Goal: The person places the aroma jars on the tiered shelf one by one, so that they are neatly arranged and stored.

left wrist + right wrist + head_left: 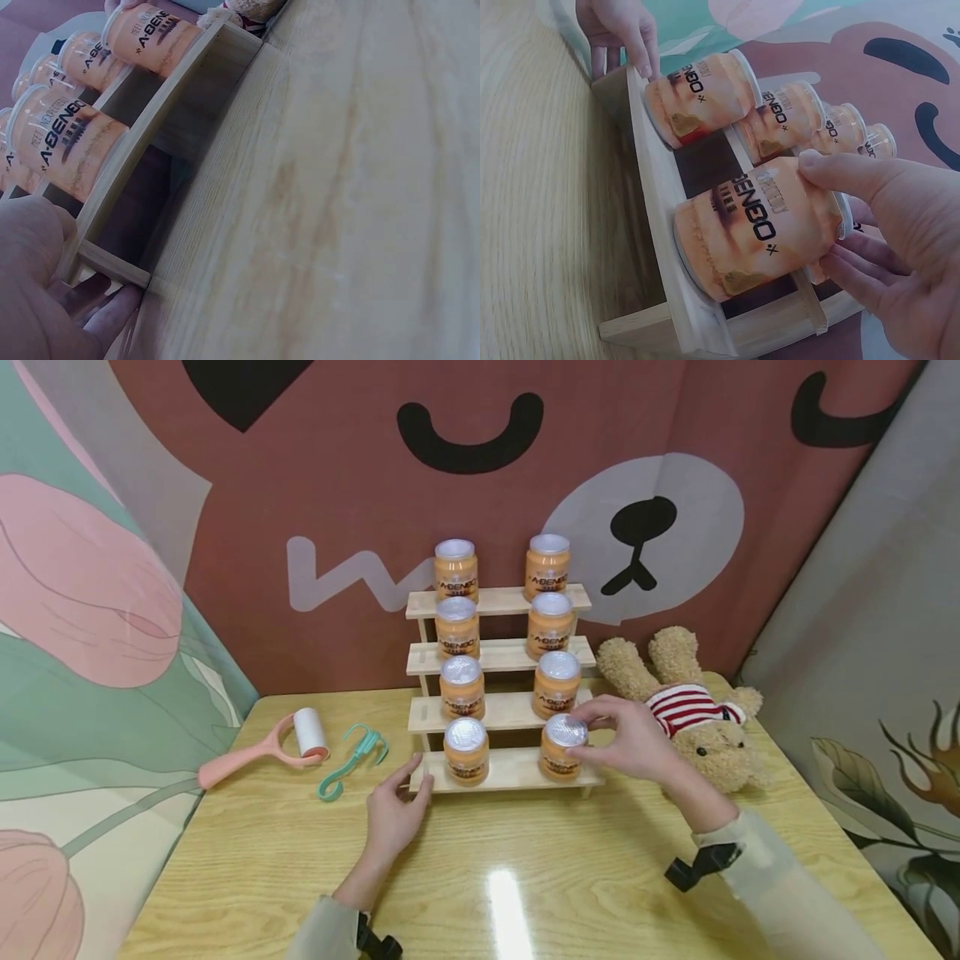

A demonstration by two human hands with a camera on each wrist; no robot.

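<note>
A stepped wooden rack (514, 767) carries two columns of orange cans with silvery lids, one pair per step. My right hand (637, 742) pinches the front right can (559, 765) near its lid, thumb on the near side and fingers behind. That can (757, 225) stands on the lowest step in the right wrist view. At the rack's left end, my left hand (395, 817) grips the lowest step, with the thumb and fingers about its end board (112, 262). Beside this hand stands the front left can (467, 762).
Left of the rack lie a pink-handled lint roller (258, 752) and a teal hook (352, 760). A teddy bear (693, 718) in a striped shirt lies right of it, close to my right hand. Behind the table (450, 868) hangs a printed curtain (360, 468).
</note>
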